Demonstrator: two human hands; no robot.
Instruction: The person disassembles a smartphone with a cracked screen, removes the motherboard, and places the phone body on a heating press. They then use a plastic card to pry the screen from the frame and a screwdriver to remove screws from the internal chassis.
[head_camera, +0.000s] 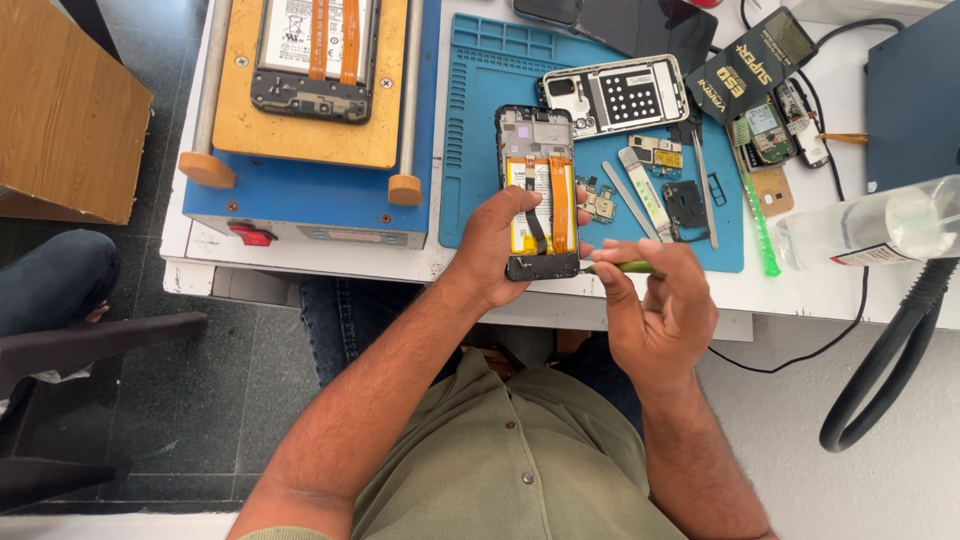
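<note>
Presently our left hand (497, 250) grips the opened phone (538, 192) at the mat's (470, 120) 6 o'clock edge; right hand (655, 310) pinches a green-handled tool (622, 267) at the phone's 4 o'clock corner. Risk, we judge — the tip slipping and nicking the orange flex cable (561, 200).

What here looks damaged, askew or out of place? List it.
Nothing looks spilled or broken. The opened phone in the left hand has its back off, battery and orange ribbon cables bared. The right hand holds a green-tipped tool at its lower corner. Removed phone parts lie scattered on the blue mat.
</note>
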